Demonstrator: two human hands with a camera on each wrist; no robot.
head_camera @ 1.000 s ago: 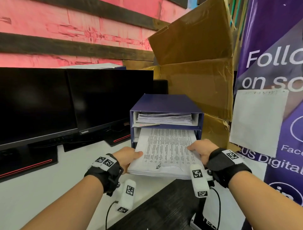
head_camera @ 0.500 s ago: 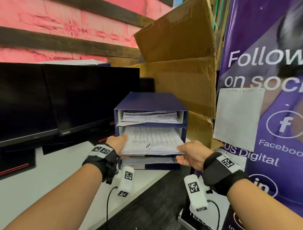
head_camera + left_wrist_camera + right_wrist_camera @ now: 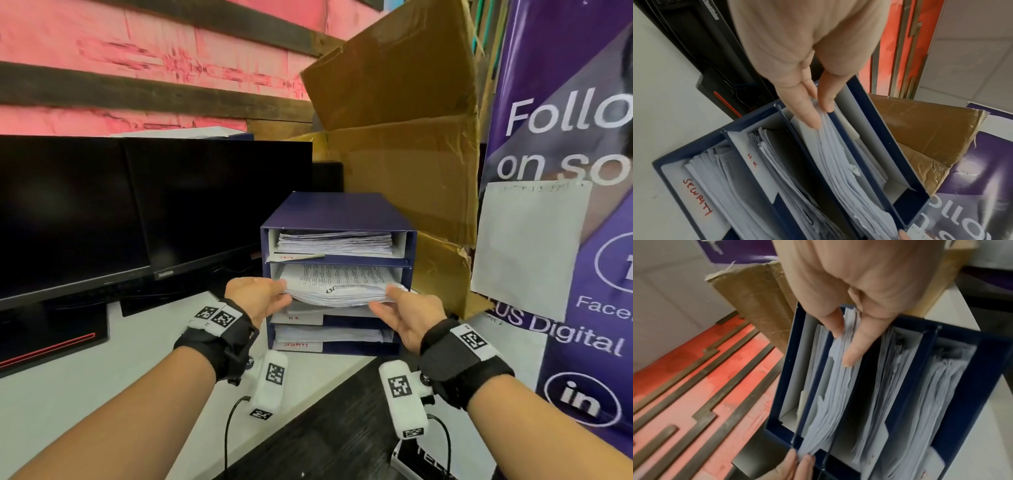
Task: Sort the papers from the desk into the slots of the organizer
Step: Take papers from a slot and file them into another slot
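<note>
A dark blue organizer [image 3: 337,209] with several stacked slots stands on the white desk [image 3: 68,394]. A thick stack of printed papers [image 3: 339,291] lies mostly inside the second slot from the top, its front edge sticking out and sagging. My left hand [image 3: 257,301] pinches the stack's front left corner, and my right hand [image 3: 407,315] pinches its front right corner. In the left wrist view, thumb and fingers of the left hand [image 3: 821,116] clamp the sheets [image 3: 838,162]. The right wrist view shows the right hand [image 3: 844,349] holding the same stack [image 3: 834,394]. The other slots hold papers; the lower two are labelled HR and SECURITY.
Two black monitors [image 3: 137,212] stand left of the organizer. A torn cardboard box [image 3: 404,144] rises right behind it. A purple banner [image 3: 565,137] with a white sheet [image 3: 527,246] taped on it fills the right side. A dark lower surface [image 3: 325,438] lies below the desk edge.
Both hands have pushed the paper stack deeper into the second slot; a second ago most of it stuck out in front of the organizer.
</note>
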